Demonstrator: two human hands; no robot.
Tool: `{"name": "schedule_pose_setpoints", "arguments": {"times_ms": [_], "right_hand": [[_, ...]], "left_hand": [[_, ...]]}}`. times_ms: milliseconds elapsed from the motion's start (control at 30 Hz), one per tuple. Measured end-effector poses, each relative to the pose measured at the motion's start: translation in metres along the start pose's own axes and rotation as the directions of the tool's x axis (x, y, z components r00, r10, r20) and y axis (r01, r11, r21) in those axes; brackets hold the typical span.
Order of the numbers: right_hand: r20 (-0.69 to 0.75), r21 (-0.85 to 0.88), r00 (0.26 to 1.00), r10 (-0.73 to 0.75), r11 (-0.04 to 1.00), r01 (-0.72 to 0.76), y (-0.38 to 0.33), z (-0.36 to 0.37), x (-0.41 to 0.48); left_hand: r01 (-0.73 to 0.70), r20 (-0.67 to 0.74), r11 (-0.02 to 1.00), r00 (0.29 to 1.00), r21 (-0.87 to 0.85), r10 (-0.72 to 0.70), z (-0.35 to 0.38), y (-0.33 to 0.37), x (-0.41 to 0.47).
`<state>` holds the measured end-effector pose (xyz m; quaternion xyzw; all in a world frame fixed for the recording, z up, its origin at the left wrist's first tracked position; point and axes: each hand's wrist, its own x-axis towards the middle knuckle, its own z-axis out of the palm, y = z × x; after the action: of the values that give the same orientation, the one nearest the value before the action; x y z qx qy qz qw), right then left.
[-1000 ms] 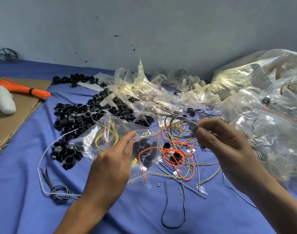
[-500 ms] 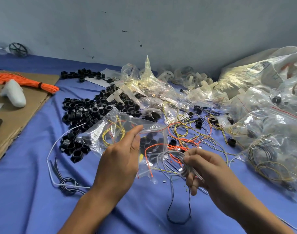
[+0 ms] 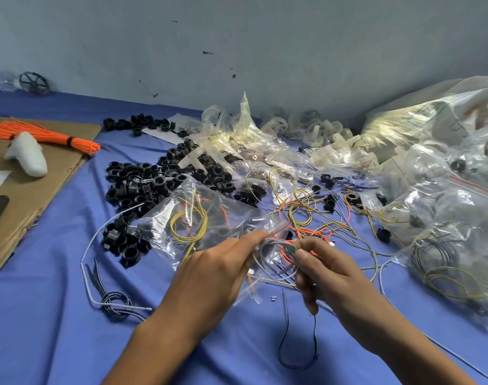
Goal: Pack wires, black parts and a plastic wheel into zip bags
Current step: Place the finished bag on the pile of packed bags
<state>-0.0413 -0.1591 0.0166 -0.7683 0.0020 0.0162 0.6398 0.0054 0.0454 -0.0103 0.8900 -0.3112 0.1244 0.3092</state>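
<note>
Head view gives me both hands working just in front of the near edge of the desk [image 3: 70, 329], which is draped in blue cloth. My left hand [image 3: 215, 270] grips a clear zip bag [image 3: 209, 215] by its open mouth, thumb stretched along the top of the opening, the other fingers hidden beneath the plastic. The bag is lifted and tilted, its bottom pointing towards the far left; inside I can make out a coiled yellow wire [image 3: 188, 226], some orange strands and a few dark pieces. My right hand [image 3: 328, 276] is curled round a small coil of grey wire [image 3: 276, 243], pinched between thumb and fingers, and that coil sits right at the bag's mouth, touching the left thumb. Whether any of it is past the opening I cannot tell.

Behind the bag lies a heap of black parts [image 3: 142, 184], spreading towards the desk's left side. Loose wires [image 3: 315, 215] in yellow, orange and grey tangle at the middle. White plastic wheels [image 3: 278, 125] line the far edge by the wall. Filled bags [image 3: 445, 232] are piled along the right edge. A sheet of cardboard [image 3: 29, 190] on the left edge carries a tied orange wire bundle [image 3: 43, 133]. A black wire loop [image 3: 298, 357] lies below my right hand.
</note>
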Motion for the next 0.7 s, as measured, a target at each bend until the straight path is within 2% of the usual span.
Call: {"name": "schedule_pose_setpoints", "arguments": {"times_ms": [133, 233, 400, 567, 700], "right_hand": [[0.018, -0.006, 1.000, -0.006, 1.000, 0.006, 0.005, -0.002, -0.001], [0.023, 0.056, 1.000, 0.004, 0.998, -0.006, 0.005, -0.007, -0.002], [0.012, 0.133, 1.000, 0.017, 0.991, -0.019, 0.010, -0.006, 0.001], [0.014, 0.208, 0.997, 0.073, 0.975, -0.074, 0.017, -0.006, 0.004], [0.033, 0.196, 0.986, 0.165, 0.966, -0.168, 0.021, -0.005, 0.003]], "left_hand": [[0.013, -0.079, 1.000, 0.997, 0.011, -0.012, -0.002, -0.003, 0.000], [0.058, -0.110, 0.998, 0.992, -0.017, -0.060, -0.003, -0.008, 0.001], [0.061, 0.015, 0.978, 0.998, -0.198, -0.059, 0.003, -0.004, 0.003], [0.049, 0.061, 0.985, 0.997, -0.168, -0.039, 0.004, -0.009, 0.002], [0.070, -0.080, 0.991, 0.994, -0.117, -0.080, 0.001, -0.009, 0.003]]}}
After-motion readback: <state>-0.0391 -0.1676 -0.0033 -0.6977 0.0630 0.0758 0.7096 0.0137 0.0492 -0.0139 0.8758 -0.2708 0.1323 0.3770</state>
